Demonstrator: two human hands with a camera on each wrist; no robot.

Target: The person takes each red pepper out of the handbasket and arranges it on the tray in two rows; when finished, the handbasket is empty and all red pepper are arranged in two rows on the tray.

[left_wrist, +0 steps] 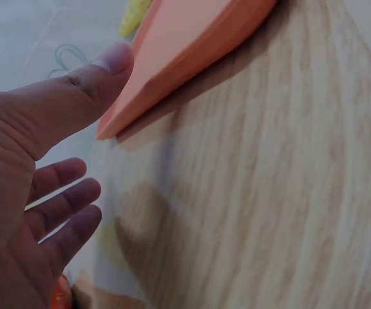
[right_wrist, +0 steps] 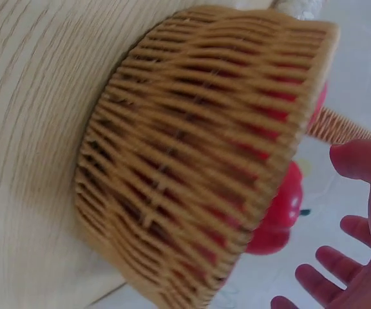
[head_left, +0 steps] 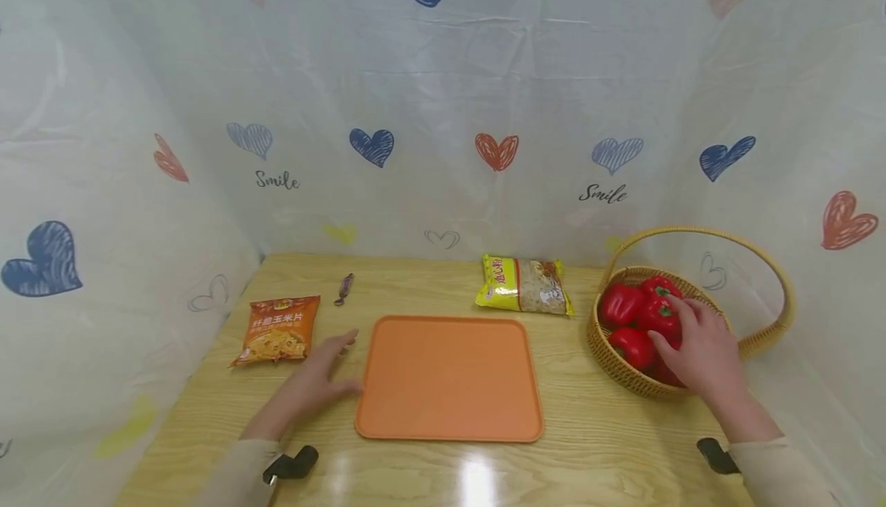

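Note:
My right hand (head_left: 709,349) is over the wicker basket (head_left: 618,366) on the right, its fingers spread above several red bell peppers (head_left: 621,305). In the right wrist view a gap shows between that hand (right_wrist: 350,270) and a bell pepper (right_wrist: 282,212) with a green stem; the woven wall hides most of the others. My left hand (head_left: 314,384) hovers at the left edge of the orange tray (head_left: 450,376), thumb and fingers apart, holding nothing. Its thumb overlaps the tray's edge (left_wrist: 172,71) in the left wrist view; whether they touch I cannot tell.
An orange snack bag (head_left: 280,330) lies left of the tray, with a small wrapped candy (head_left: 345,289) behind it. A yellow and clear food packet (head_left: 527,285) lies at the back. The basket's tall handle (head_left: 692,230) arches up. A heart-printed curtain (head_left: 443,91) encloses the table.

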